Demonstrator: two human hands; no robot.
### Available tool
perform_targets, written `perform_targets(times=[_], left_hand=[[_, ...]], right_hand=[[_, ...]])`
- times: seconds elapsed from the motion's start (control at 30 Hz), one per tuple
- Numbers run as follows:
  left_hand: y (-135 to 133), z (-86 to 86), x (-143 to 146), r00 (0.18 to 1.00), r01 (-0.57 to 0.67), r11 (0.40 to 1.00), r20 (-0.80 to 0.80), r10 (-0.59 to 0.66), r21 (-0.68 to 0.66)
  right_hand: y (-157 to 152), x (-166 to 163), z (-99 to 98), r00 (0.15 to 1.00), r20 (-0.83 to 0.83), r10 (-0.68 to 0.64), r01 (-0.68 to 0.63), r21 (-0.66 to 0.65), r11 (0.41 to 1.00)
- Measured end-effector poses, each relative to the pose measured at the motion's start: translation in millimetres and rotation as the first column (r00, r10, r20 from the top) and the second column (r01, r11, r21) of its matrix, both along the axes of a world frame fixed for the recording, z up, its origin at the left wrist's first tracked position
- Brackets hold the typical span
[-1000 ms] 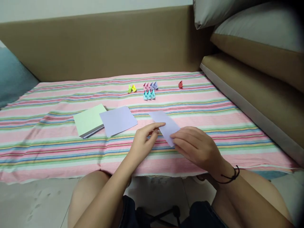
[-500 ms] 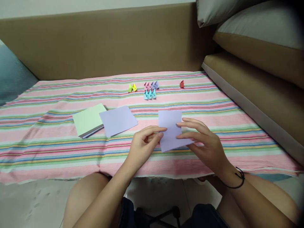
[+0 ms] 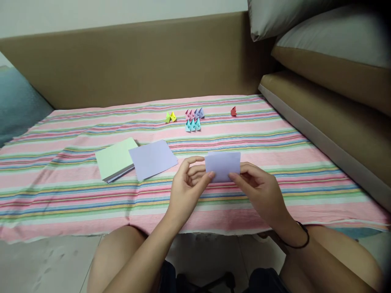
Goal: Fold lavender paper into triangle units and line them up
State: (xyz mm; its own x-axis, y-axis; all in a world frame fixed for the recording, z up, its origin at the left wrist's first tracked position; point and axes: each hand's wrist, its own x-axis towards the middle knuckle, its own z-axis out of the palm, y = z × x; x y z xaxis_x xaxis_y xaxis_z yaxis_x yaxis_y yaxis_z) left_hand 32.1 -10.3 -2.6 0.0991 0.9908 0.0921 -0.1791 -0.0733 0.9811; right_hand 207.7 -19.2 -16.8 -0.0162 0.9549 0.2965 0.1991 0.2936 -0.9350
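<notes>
A small lavender sheet of paper (image 3: 222,165), folded over, is lifted a little above the striped cloth (image 3: 61,195). My left hand (image 3: 186,191) pinches its left lower edge and my right hand (image 3: 262,191) pinches its right lower edge. Another flat lavender sheet (image 3: 152,158) lies to the left, beside a stack of paper with a pale green top sheet (image 3: 114,158).
Small folded paper pieces sit farther back: yellow ones (image 3: 170,117), pink and purple ones (image 3: 194,113), blue ones (image 3: 192,125) and a red one (image 3: 233,111). A brown sofa back (image 3: 137,61) rises behind, cushions (image 3: 330,93) at the right. My bare knees are below the cloth's front edge.
The lavender sheet lay slanted on the cloth, then was turned upright. Now it is folded to about half its height and raised between both hands.
</notes>
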Motion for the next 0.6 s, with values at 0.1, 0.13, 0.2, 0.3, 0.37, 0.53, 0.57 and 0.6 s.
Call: perform_targets(times=[0.1,0.13,0.2,0.3,0.37,0.53,0.57,0.6], left_hand=[[1,1.3,-2,1.000,-0.015,0.998,0.021,0.016,-0.058],[1,1.4,-3,1.000,-0.025,0.998,0.006,0.026,-0.065],[2,1.3,-5,0.998,-0.057,0.996,-0.023,0.056,-0.070],[1,0.7,-4,0.996,-0.077,0.992,-0.052,0.072,-0.102],[0,1.0,-3,0.995,-0.072,0.988,-0.073,0.063,-0.139],[-4,4.1,2,0.992,-0.091,0.980,-0.100,0.075,-0.175],[-4,4.6,2,0.991,-0.100,0.980,-0.099,0.084,-0.170],[-5,4.9,2,0.991,-0.108,0.980,-0.101,0.092,-0.165]], right_hand=[[-2,-3,2.2,0.996,0.085,0.028,-0.034,0.067,0.997],[-2,-4,2.5,0.996,0.069,0.047,-0.052,0.069,0.996],[-3,-7,2.0,0.995,-0.020,0.101,-0.100,0.034,0.994],[-2,-12,-0.2,0.960,-0.253,0.122,-0.140,-0.054,0.989],[-2,-13,-1.5,0.925,-0.375,0.067,-0.117,-0.112,0.987],[-2,-11,-1.8,0.935,-0.353,-0.020,-0.078,-0.261,0.962],[-2,-10,-1.4,0.943,-0.331,-0.023,-0.073,-0.275,0.959],[-2,-10,-0.9,0.949,-0.314,-0.022,-0.072,-0.284,0.956]])
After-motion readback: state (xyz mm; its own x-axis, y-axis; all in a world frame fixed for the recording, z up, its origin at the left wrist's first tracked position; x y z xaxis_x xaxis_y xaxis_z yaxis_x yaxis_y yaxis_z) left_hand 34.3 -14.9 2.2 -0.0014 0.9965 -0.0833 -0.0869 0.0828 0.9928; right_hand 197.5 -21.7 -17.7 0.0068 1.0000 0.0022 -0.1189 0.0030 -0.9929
